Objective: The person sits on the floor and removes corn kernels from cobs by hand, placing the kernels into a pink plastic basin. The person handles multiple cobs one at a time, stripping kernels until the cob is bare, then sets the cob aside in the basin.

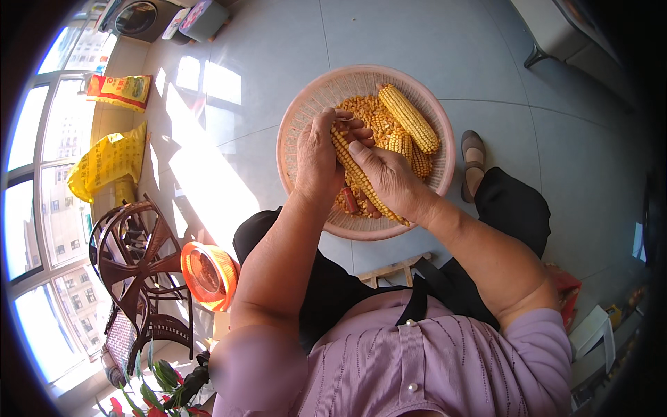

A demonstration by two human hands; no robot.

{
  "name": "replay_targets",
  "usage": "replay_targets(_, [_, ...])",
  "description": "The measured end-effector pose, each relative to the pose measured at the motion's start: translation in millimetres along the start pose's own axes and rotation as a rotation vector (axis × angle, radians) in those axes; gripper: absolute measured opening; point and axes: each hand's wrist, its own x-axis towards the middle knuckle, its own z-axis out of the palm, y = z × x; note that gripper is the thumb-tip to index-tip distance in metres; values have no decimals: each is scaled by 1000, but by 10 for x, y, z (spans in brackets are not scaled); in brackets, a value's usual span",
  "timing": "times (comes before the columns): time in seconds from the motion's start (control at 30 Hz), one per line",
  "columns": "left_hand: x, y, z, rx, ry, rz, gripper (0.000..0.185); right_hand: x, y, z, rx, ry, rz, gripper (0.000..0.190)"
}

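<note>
Both my hands grip one ear of dried corn (359, 174), tilted over a large pink plastic basket (299, 104). My left hand (320, 151) wraps the upper end, its fingers curled over the far side. Lower along the cob, my right hand (393, 177) holds it with the thumb pressed on the kernels. Beneath lie loose yellow corn kernels (365, 109). A whole ear of corn (409, 117) rests at the basket's right side, with more ears partly hidden below it. Near the basket's front, a small red cylindrical object (350, 200) sits among the kernels.
An orange plastic basket (208, 276) stands left of my knee, beside a brown wicker chair (143, 266). Yellow bags (112, 159) sit by the windows. A wooden stool (396, 271) shows between my legs. A washing machine (136, 20) stands at the far left; furniture (568, 36) fills the upper right.
</note>
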Motion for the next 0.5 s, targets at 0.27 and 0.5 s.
replay_targets(0.27, [7,19,4,92,36,70,30,84,85,43,159,147,15,62])
replay_targets(0.5, [-5,-18,27,69,-18,69,31,118,10,-3,158,69,17,54])
